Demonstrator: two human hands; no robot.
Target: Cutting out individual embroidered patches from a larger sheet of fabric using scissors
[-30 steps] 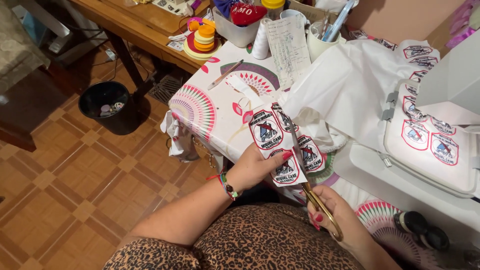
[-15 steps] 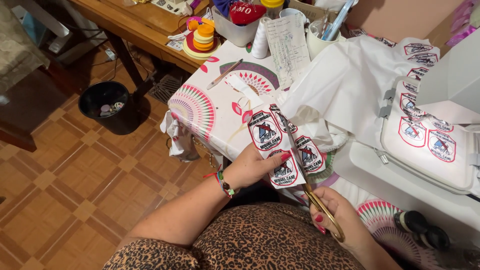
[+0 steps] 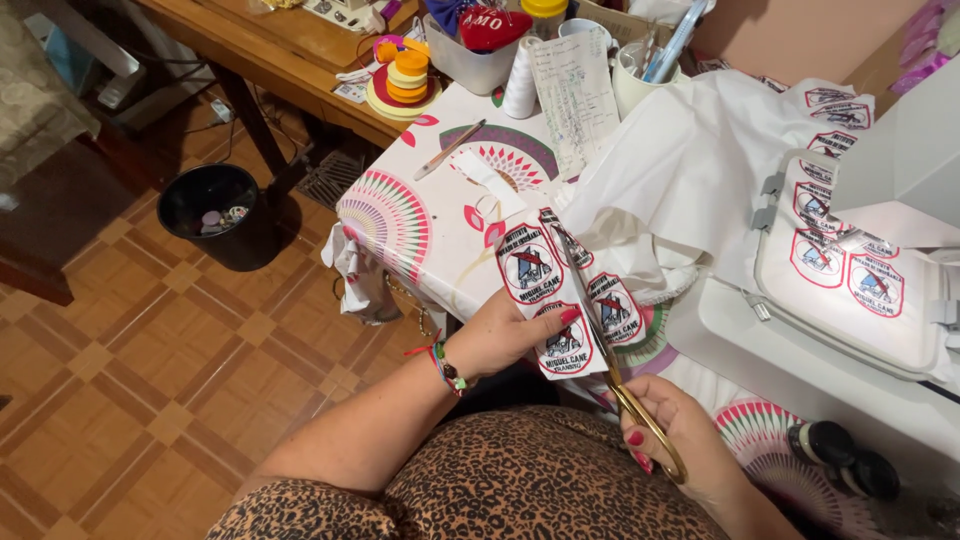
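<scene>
My left hand (image 3: 512, 330) pinches a strip of white fabric (image 3: 546, 300) with several embroidered red-and-blue shield patches, holding it up over the table edge. In my right hand (image 3: 678, 442) are gold-handled scissors (image 3: 612, 356); their blades run up between two rows of patches. A beaded bracelet sits on my left wrist. More white fabric (image 3: 700, 170) with the same patches lies bunched on the table and runs into a hoop (image 3: 850, 290) on an embroidery machine at the right.
A patterned tablecloth (image 3: 400, 215) covers the table. On it lie a paper note (image 3: 575, 95), a white thread cone (image 3: 521, 82), a cup of tools (image 3: 640, 75), and a seam ripper (image 3: 448, 150). A black bin (image 3: 212, 212) stands on the tiled floor.
The patch strip shifted slightly in my left hand and the scissors moved a little along it; both hands stay in about the same place.
</scene>
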